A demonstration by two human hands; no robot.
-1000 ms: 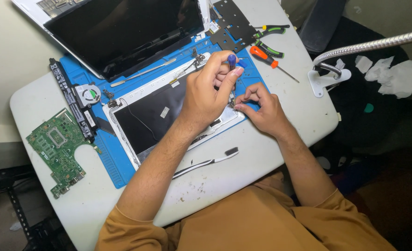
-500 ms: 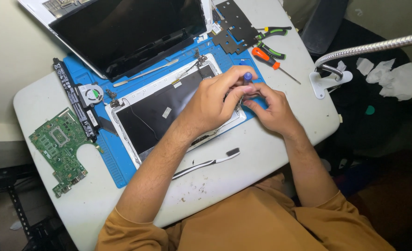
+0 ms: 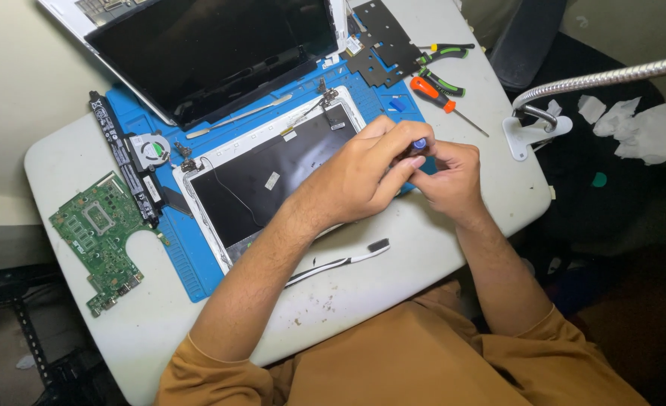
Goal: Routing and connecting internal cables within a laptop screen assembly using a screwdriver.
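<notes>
Here, at the bottom of the frame, a person in an orange-brown shirt (image 3: pixel 423 361) leaned over a white table (image 3: pixel 325 308), forearms reaching up toward the centre. Just above the shirt lay a black-and-white brush (image 3: pixel 338 261), apart from both hands.

At centre, the left hand (image 3: pixel 355 177) and the right hand (image 3: pixel 446 177) met, fingers touching, both pinched together around a small blue-capped screwdriver (image 3: pixel 419 143); only its cap showed between the fingertips. The tool looked light, stiff and thin, apt to slip, and best gripped at the cap and upper shaft.

The hands hovered over the right edge of an opened laptop lid shell (image 3: pixel 265 180), a thin and probably fragile panel lying on a blue work mat (image 3: pixel 190 263).

At left sat a green circuit board (image 3: pixel 100 233), a long black battery (image 3: pixel 126 169) and a small fan (image 3: pixel 147 149). At upper right were an orange-handled screwdriver (image 3: pixel 434 94) and green-handled pliers (image 3: pixel 442 56). Farthest, at the top, lay a dark screen panel (image 3: pixel 213 53).
</notes>
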